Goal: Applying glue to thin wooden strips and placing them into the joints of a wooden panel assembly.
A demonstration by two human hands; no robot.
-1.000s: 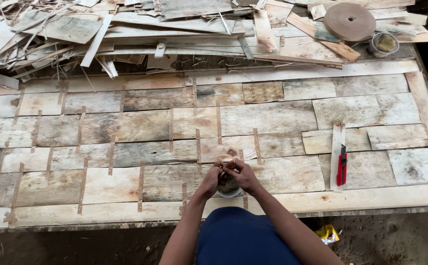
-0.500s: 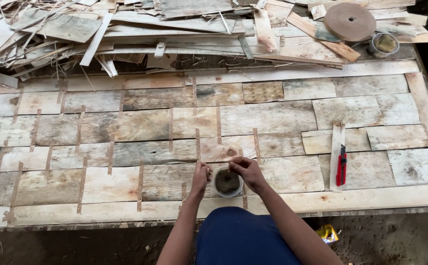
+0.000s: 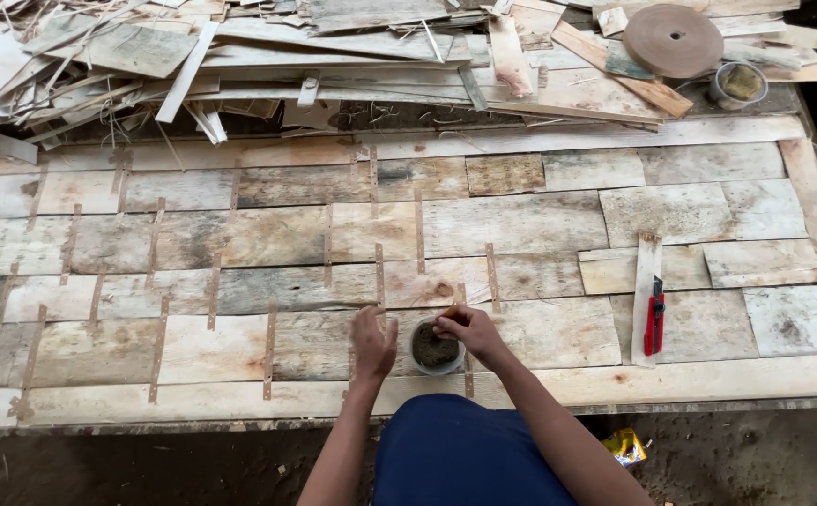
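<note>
A small round cup [image 3: 435,349] of dark paste stands on the patchwork veneer sheet [image 3: 287,234] near its front edge. My right hand [image 3: 469,330] hovers over the cup's right rim, fingers pinched on a small brownish piece. My left hand [image 3: 372,339] lies flat on the veneer just left of the cup, pressing on a thin brown tape strip. Many short tape strips cross the seams between the veneer pieces.
A red utility knife [image 3: 654,316] lies on a narrow wood strip at the right. A brown tape roll [image 3: 674,39] and a second small cup [image 3: 738,84] sit at the back right. A heap of veneer scraps [image 3: 240,56] fills the far side.
My hands were together over the cup; they have parted. The left hand moved left and flattened onto the veneer, the right stays at the cup's rim.
</note>
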